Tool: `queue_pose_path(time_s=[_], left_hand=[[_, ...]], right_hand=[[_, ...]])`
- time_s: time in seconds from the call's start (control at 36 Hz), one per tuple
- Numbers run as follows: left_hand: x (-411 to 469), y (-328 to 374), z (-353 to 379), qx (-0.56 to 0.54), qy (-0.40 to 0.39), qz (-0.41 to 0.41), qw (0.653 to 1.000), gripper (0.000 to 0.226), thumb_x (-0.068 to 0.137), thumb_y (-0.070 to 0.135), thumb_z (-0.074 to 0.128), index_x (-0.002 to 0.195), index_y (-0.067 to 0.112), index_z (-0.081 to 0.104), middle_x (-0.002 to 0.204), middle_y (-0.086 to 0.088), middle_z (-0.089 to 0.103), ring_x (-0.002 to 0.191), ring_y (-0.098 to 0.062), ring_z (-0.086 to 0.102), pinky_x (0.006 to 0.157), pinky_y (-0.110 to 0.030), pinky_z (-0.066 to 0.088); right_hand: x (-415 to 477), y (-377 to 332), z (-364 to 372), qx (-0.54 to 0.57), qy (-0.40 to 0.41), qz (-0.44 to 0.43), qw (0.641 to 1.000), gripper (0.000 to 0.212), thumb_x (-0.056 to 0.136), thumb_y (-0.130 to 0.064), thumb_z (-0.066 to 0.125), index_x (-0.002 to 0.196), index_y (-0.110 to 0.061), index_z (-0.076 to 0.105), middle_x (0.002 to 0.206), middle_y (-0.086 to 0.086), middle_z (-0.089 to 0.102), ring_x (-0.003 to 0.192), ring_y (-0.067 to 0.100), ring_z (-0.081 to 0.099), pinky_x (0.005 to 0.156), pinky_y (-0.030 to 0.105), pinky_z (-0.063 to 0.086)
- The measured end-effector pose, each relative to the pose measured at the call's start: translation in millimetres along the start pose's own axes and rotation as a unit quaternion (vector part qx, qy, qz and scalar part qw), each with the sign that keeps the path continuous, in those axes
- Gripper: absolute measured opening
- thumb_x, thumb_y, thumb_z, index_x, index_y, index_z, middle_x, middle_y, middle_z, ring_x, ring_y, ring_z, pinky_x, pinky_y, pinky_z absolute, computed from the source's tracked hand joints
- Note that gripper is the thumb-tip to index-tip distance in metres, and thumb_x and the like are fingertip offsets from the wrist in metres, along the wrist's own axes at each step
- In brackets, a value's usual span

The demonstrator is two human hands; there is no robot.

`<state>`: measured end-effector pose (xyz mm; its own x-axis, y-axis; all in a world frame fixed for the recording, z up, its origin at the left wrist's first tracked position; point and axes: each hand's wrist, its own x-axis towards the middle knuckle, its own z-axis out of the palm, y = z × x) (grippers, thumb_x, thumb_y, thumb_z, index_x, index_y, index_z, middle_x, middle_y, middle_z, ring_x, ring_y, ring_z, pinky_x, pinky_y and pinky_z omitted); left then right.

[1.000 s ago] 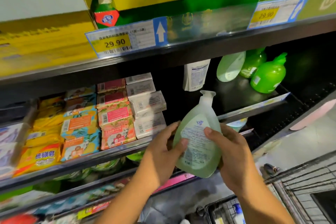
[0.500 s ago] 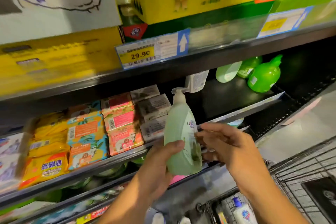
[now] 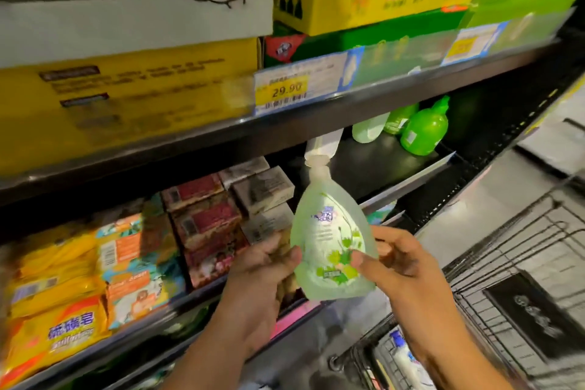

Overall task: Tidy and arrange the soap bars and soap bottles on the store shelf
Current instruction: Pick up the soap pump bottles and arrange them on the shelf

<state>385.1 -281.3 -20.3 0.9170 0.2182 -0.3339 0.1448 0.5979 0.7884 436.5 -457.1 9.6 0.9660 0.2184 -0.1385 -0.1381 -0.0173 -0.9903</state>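
The left hand [image 3: 266, 266] and right hand [image 3: 406, 263] are both gripping a pale green pump bottle [image 3: 330, 241], with thumbs pressing on its label face and fingers curling behind its sides. The bottle is being held upright in the air, just in front of the shelf [image 3: 380, 165], with stacked soap bars [image 3: 205, 222] sitting to its left and green bottles [image 3: 424, 131] standing farther back on the right. A wire cart [image 3: 522, 250] is showing at lower right.

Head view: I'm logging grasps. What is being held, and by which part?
The pale green soap bottle, by its lower body: left hand grips the left side, right hand the right.
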Motion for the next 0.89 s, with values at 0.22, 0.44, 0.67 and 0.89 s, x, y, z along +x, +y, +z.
queue_pose_path(time_s=[0.22, 0.44, 0.67, 0.89], left_hand=[[-3.6, -5.5, 17.2, -0.004, -0.05, -0.059, 0.997, 0.093, 0.049, 0.052, 0.094, 0.127, 0.013, 0.062, 0.118, -0.013, 0.071, 0.104, -0.028, 0.07, 0.085, -0.041, 0.057], [-6.3, -1.6, 22.8, -0.094, -0.037, -0.128, 0.987, 0.056, 0.068, 0.026, 0.08, 0.119, 0.007, 0.067, 0.112, -0.02, 0.072, 0.094, -0.033, 0.07, 0.101, -0.051, 0.045], [-4.1, -3.2, 13.2, -0.117, -0.018, -0.054, 0.991, 0.024, 0.077, 0.016, 0.073, 0.097, 0.005, 0.079, 0.104, -0.017, 0.074, 0.086, -0.028, 0.073, 0.064, -0.035, 0.061], [-1.0, -4.5, 11.1, -0.012, 0.0, -0.016, 1.0, 0.03, 0.091, 0.003, 0.056, 0.118, 0.005, 0.068, 0.107, -0.015, 0.074, 0.09, -0.026, 0.071, 0.074, -0.039, 0.058]], right_hand=[[-20.8, -0.4, 10.4, -0.093, -0.054, -0.092, 0.99, 0.035, 0.075, -0.019, 0.081, 0.107, -0.031, 0.077, 0.099, 0.0, 0.074, 0.092, 0.014, 0.069, 0.083, 0.029, 0.056], [1.7, -3.4, -7.6, -0.067, -0.07, -0.031, 0.995, 0.023, 0.074, -0.011, 0.081, 0.095, -0.022, 0.078, 0.092, 0.011, 0.074, 0.086, 0.023, 0.067, 0.083, 0.033, 0.058], [4.2, 0.9, -10.9, -0.013, -0.126, 0.158, 0.979, 0.027, 0.09, -0.031, 0.064, 0.105, -0.007, 0.065, 0.094, 0.008, 0.077, 0.078, 0.016, 0.074, 0.063, 0.025, 0.057], [-1.7, -3.6, -6.6, -0.046, -0.005, 0.002, 0.999, 0.044, 0.069, -0.034, 0.077, 0.107, -0.016, 0.067, 0.095, 0.0, 0.075, 0.086, 0.015, 0.072, 0.068, 0.024, 0.057]])
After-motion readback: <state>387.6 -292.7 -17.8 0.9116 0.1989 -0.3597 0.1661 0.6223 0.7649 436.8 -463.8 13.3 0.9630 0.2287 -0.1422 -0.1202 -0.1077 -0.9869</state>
